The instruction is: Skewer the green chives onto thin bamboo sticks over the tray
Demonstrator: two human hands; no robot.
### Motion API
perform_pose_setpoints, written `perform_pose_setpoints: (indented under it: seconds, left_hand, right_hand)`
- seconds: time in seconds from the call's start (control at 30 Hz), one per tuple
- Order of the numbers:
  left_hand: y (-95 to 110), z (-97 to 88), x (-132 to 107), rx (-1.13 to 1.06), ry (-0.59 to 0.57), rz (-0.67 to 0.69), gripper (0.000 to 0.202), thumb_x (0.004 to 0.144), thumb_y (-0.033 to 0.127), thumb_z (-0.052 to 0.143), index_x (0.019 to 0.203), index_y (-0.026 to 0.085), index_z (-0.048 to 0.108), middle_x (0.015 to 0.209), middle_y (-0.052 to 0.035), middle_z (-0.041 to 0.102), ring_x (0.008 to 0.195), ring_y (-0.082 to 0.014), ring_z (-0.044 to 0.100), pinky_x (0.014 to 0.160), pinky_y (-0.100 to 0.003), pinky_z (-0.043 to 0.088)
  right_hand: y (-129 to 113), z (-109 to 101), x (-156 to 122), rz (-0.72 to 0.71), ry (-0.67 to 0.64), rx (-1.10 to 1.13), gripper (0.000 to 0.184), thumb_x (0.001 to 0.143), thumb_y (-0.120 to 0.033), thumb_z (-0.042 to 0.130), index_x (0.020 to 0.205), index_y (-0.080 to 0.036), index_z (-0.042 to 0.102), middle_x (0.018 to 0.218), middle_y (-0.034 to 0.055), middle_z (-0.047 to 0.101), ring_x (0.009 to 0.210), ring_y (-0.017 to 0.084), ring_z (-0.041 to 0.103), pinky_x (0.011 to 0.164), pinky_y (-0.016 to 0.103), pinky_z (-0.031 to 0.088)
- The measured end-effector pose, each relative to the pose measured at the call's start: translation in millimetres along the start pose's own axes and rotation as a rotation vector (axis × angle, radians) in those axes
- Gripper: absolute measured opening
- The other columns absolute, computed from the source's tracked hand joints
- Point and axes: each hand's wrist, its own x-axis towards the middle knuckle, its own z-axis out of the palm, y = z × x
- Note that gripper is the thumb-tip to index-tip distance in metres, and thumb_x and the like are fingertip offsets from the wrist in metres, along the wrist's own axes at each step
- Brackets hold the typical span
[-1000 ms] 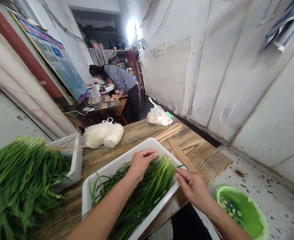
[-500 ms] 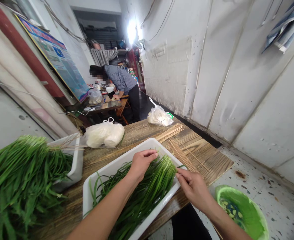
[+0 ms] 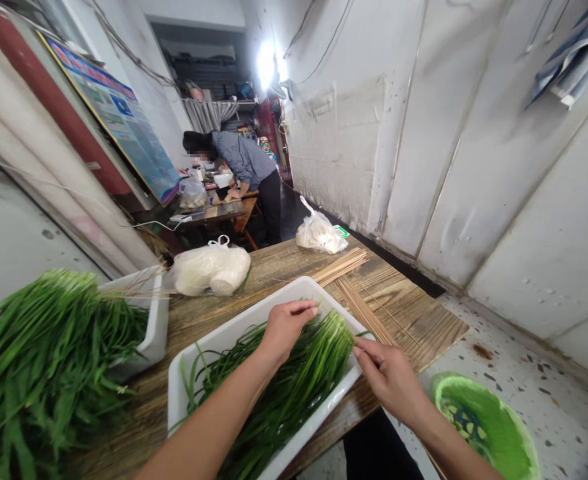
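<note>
Pinching left hand: thumb and finger press together at the far end of the pale stems; what is between the tips is too small to tell.
Right hand: thumb and finger pinch the near end of the same stems.
Greens: long leaves lying in the white tray, with the left arm over them.
Row of stems: side by side with the ends lined up, so this bunch looks part way done.
Loose leaves: messy, near the left side of the tray; these look not done.
Big green pile: in and over the other tub, stems lined up, thin sticks poking out; it looks like the done lot.
Sticks: two lots lie on the wooden table just past the tray, so plenty look left.
Bags: two white ones sit on the table.
Green bucket: on the floor, with pale bits inside.
Person: bends over another table at the back.
</note>
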Motion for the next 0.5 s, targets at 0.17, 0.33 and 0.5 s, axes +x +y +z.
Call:
perform_pose_setpoints:
  seconds: [0.17, 0.33, 0.5]
  left_hand:
    - [-2.3, 0.8, -0.4, 0.047, 0.021, 0.049, 0.023, 0.060, 0.027, 0.070, 0.081, 0.017, 0.072, 0.085, -0.0052, 0.072, 0.082, -0.0203, 0.064, 0.082, -0.033, 0.046]
    - [-4.7, 0.8, -1.3, 0.105, 0.033, 0.111, 0.021, 0.062, 0.027, 0.067, 0.081, 0.018, 0.072, 0.085, -0.0045, 0.072, 0.083, -0.0201, 0.064, 0.083, -0.032, 0.046]
    - [-1.1, 1.1, -3.4, 0.165, 0.041, 0.180, 0.017, 0.064, 0.026, 0.065, 0.078, 0.020, 0.072, 0.083, -0.0038, 0.072, 0.082, -0.0198, 0.064, 0.081, -0.032, 0.047]
  right_hand:
    - [-0.1, -0.2, 0.5, 0.005, -0.003, -0.006, 0.027, 0.089, -0.024, 0.038, 0.081, -0.015, 0.062, 0.056, -0.0013, 0.051, 0.051, 0.014, 0.048, 0.050, 0.022, 0.035]
    - [-0.8, -0.4, 1.0, 0.003, -0.006, -0.009, 0.027, 0.089, -0.023, 0.038, 0.082, -0.015, 0.063, 0.057, -0.0006, 0.054, 0.052, 0.014, 0.050, 0.052, 0.022, 0.037]
    - [-2.7, -1.7, -0.1, 0.012, -0.001, 0.012, 0.027, 0.089, -0.022, 0.038, 0.086, -0.015, 0.064, 0.060, 0.0001, 0.058, 0.054, 0.014, 0.052, 0.053, 0.022, 0.039]
